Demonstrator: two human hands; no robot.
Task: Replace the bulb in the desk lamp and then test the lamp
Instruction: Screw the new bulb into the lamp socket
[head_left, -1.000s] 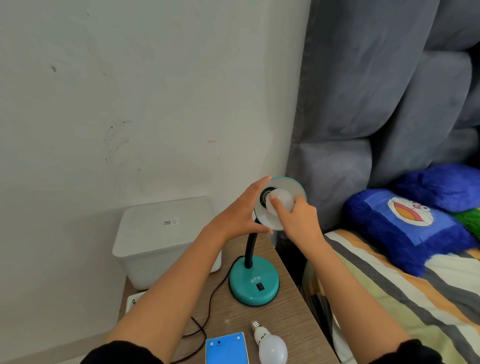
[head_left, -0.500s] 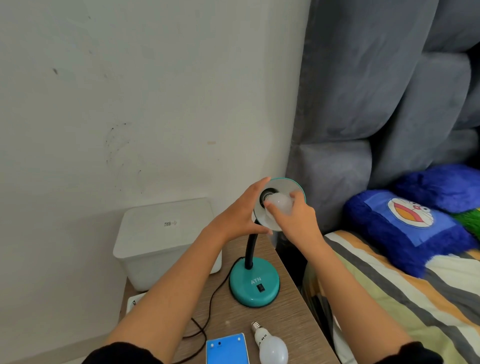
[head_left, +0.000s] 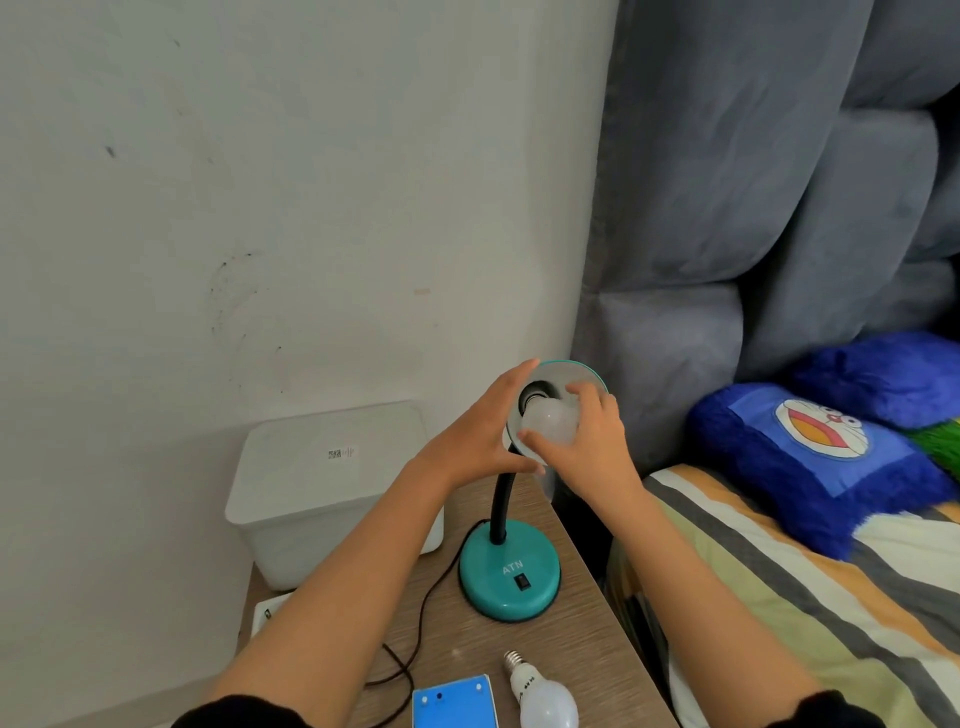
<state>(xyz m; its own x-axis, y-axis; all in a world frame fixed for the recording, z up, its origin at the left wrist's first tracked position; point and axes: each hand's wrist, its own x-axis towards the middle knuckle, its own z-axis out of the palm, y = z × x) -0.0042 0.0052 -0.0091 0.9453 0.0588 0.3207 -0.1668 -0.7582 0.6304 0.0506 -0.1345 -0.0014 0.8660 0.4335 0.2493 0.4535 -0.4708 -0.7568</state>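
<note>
Two hands meet at the lamp (head_left: 511, 566) shade (head_left: 584, 375): left hand (head_left: 480, 434) cups its rim at 9 o'clock; right hand (head_left: 592, 441) fingers close around the bulb (head_left: 550, 423) at the socket. Spare bulb (head_left: 543, 699) lies on the table (head_left: 587, 649), at 6 o'clock from the base.

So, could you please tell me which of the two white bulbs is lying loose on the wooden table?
The white frosted bulb near the blue box; it lies on its side, untouched. The other white bulb is at the lamp's socket, gripped by the right hand.
</note>
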